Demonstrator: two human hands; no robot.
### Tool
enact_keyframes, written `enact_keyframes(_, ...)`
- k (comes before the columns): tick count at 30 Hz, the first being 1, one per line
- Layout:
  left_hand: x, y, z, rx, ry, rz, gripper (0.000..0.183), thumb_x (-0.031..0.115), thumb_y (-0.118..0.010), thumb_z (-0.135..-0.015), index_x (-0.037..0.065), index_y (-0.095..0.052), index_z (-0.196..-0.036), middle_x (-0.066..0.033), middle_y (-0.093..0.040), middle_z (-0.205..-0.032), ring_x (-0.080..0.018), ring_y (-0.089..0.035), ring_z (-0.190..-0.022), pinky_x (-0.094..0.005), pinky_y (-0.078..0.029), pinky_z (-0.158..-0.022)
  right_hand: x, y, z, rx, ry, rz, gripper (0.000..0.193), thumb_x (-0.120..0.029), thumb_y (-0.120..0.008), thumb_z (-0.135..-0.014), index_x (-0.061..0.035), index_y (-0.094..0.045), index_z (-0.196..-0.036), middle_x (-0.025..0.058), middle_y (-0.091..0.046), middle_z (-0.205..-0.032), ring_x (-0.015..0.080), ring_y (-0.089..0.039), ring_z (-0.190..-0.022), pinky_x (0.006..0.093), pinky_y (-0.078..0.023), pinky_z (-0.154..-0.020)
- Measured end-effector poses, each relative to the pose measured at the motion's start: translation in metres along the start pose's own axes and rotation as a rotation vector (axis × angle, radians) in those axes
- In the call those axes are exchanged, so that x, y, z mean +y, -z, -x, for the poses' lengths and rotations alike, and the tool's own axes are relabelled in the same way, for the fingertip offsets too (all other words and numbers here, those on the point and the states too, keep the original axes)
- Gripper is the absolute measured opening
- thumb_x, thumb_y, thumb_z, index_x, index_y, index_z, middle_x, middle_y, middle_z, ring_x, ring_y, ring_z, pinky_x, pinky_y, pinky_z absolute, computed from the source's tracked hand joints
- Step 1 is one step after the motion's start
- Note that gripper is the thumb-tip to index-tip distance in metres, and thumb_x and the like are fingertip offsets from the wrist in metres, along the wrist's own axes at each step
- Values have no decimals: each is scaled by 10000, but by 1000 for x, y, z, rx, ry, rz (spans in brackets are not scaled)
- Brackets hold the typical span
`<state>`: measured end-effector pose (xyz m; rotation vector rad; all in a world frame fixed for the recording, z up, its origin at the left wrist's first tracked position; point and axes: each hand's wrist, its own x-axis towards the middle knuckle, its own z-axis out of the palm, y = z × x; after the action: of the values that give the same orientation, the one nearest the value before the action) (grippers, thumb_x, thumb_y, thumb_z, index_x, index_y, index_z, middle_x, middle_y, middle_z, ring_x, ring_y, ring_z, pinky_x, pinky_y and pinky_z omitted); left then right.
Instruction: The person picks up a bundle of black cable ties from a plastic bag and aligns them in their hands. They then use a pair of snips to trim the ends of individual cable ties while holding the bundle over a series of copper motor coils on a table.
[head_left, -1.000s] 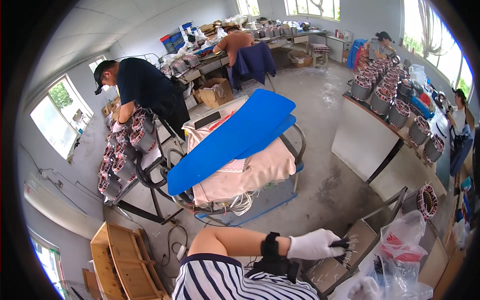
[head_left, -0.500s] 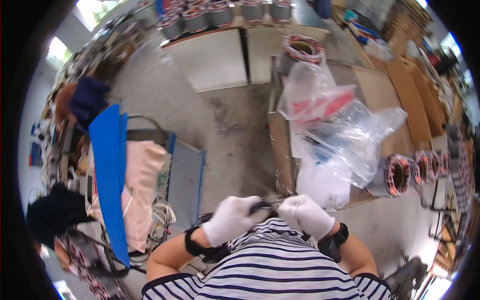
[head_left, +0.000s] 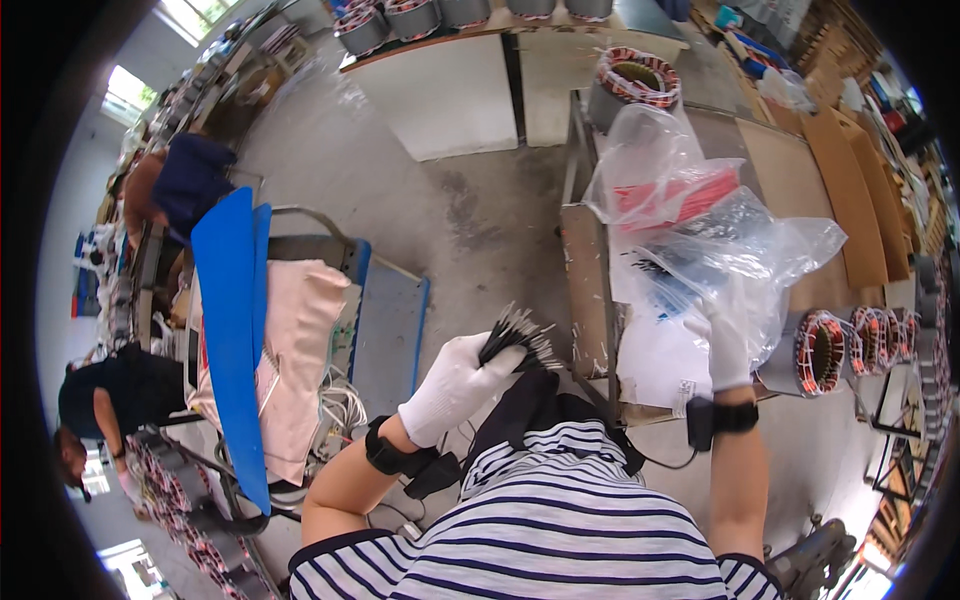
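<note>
My left hand [head_left: 450, 388], in a white glove, is closed around a bundle of thin black tubes [head_left: 522, 338] in front of my body. The tube ends fan out up and to the right. My right hand [head_left: 732, 345], also gloved in white, reaches over the bench at the near edge of a clear plastic bag [head_left: 785, 245]. Film covers its fingers, so their grip cannot be made out. Pink-red strips [head_left: 690, 195] and blue pieces [head_left: 680, 295] show through the plastic, with some black tubes beside them. White paper [head_left: 655, 365] lies under the bag.
Wound motor stators [head_left: 822, 352] lie along the bench's right side, and another stator [head_left: 637, 80] stands at its far end. Left of me are a blue sheet [head_left: 228, 350] and pinkish cloth [head_left: 305, 350] on a cart. Another person [head_left: 110, 400] works at the far left.
My hands have parted. The left keeps the black tubes, now seen fanned out; the right has moved right and forward to the plastic bag. The whole view has shifted slightly.
</note>
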<state>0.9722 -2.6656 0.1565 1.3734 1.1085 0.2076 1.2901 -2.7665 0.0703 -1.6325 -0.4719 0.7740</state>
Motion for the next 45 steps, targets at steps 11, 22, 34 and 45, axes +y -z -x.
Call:
enact_keyframes(11, 6, -25, -14, -231, 29, 166, 198, 177, -521, -932, 14, -569, -831, 47, -477, -635, -39, -414, -588, -212, -351, -526, -64, -80, 87, -784, -124, -52, 239, -159, -640, -864, 42, -615, -990, 60, -624, -892, 119, -589, -789, 251, -479, -721)
enact_keyframes(22, 5, -87, -27, -84, 14, 130, 221, 214, -514, -933, 43, -588, -816, 30, -503, -592, -44, -432, -474, -204, -337, -423, -20, -33, 91, -659, -225, -220, 179, -177, -583, -922, -1, -608, -933, 12, -595, -794, 72, -539, -701, 220, -450, -647)
enact_keyframes(34, 17, -159, -28, -513, -118, 130, 313, 126, -596, -902, -10, -568, -1183, -36, -630, -1040, -91, -542, -958, -257, -448, -855, -21, 51, 99, -523, -256, -223, 146, -98, -599, -873, 31, -634, -934, 23, -638, -797, 70, -568, -734, 208, -459, -682)
enact_keyframes(45, 8, -106, -76, -561, -165, 57, 262, 127, -638, -882, -1, -615, -1109, -36, -662, -917, -72, -560, -849, -250, -471, -784, -27, -2, 81, -388, -271, -171, 108, -68, -595, -873, 30, -640, -865, 37, -649, -801, 93, -604, -740, 225, -487, -705)
